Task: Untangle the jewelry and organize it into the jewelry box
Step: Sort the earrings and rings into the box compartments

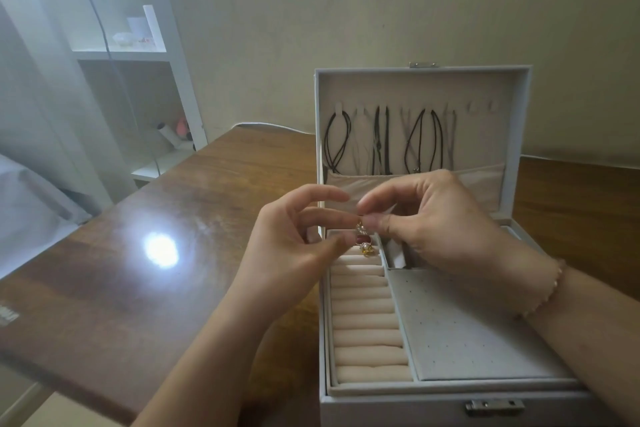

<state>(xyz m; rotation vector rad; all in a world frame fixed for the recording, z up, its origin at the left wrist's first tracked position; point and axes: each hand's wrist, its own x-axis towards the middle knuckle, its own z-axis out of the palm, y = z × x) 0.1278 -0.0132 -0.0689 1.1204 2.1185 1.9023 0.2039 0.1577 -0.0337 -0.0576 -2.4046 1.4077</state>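
Note:
A white jewelry box (450,402) stands open on a wooden table, its lid upright. Several black and grey cord necklaces (388,140) hang on hooks inside the lid. Both hands hover over the far end of the cream ring rolls (367,322). My left hand (294,246) and my right hand (426,222) together pinch a small gold ring with clear stones (361,227) between their fingertips. Just below it, a red-stone ring (363,238) and a gold pearl piece (366,248) sit in the ring rolls.
A grey perforated earring panel (464,326) fills the box's right half. The glossy wooden table (156,253) reflects a lamp glare at left. White shelves (138,55) stand against the wall at the back left. A beaded bracelet (550,288) circles my right wrist.

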